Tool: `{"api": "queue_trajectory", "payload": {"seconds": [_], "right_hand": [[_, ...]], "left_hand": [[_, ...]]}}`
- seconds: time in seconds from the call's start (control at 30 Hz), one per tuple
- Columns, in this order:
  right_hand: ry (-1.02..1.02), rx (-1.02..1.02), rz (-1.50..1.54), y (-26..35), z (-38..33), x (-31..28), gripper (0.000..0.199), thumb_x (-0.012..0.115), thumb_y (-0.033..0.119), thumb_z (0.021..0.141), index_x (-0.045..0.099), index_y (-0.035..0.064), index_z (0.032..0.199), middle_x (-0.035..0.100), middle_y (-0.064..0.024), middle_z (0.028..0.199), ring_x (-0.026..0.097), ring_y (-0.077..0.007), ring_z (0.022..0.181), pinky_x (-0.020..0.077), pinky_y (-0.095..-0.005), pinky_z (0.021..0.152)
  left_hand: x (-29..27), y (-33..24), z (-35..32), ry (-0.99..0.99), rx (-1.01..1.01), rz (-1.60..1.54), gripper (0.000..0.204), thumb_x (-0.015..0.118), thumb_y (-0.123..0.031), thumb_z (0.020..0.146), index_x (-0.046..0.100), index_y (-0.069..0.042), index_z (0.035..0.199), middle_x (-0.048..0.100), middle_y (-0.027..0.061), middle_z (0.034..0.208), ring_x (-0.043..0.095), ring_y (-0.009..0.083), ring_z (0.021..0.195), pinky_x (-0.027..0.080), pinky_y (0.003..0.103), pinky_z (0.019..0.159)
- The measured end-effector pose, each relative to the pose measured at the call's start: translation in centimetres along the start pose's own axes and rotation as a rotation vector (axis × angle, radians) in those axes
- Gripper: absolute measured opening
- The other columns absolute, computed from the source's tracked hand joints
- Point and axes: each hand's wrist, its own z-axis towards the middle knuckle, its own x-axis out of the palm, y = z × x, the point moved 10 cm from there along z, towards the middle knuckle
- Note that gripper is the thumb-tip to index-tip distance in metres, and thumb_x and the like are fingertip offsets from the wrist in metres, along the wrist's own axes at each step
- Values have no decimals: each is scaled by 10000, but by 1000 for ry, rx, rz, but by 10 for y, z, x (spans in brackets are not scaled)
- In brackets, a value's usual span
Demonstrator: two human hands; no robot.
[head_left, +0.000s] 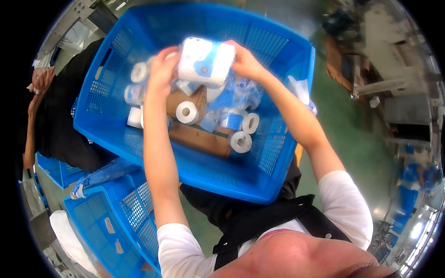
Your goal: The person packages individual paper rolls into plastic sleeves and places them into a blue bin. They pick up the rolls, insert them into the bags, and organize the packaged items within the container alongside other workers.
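A white toilet roll in a blue-printed wrapper (205, 60) is held up between my two hands, above a large blue plastic basket (222, 178). My left hand (162, 69) closes on its left end, and my right hand (245, 61) grips the right end. Below, inside the basket, lie several loose toilet rolls, among them an unwrapped one (187, 112) in the middle and a wrapped one (240, 142) near the front. Crumpled clear and blue plastic film (236, 96) is heaped under my right hand. Brown cardboard (199, 139) shows beneath the rolls.
Further blue baskets (99, 217) stand at lower left, with a white bundle (69, 236) beside them. At the left another person in dark clothing sits close by, a hand (42, 78) visible. Machinery (408, 111) lines the right side beyond a green floor (357, 139).
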Motion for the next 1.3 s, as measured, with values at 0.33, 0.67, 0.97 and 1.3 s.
{"api": "queue_trajectory", "payload": {"seconds": [0.33,0.67,0.97,1.3], "right_hand": [[-63,314,-242,2,-20,35,387,527,230,658,484,-39,933,570,-264,876,546,-386,863,423,-424,764],[-192,259,276,-49,-4,5,436,585,139,697,489,-17,1093,592,-147,994,564,-220,900,442,-333,780],[-417,118,49,2,-10,-29,286,512,11,706,487,-2,991,590,-144,918,562,-225,847,420,-304,754],[-174,236,619,-2,0,-19,281,520,30,781,546,13,1060,602,-47,898,565,-91,734,472,-228,650]], "left_hand": [[12,-87,-63,-585,1023,932,227,544,-72,781,518,-52,1006,516,85,705,510,226,602,418,312,539],[166,-33,-104,627,589,342,286,599,-77,731,576,-49,1015,591,20,760,531,82,711,434,228,588],[1,-58,-32,-369,681,333,266,480,-178,864,502,12,1049,539,94,968,508,143,863,412,252,762],[16,-57,-29,-136,459,-111,442,415,-186,885,266,-8,1261,436,181,1152,449,210,1029,366,296,873]]}}
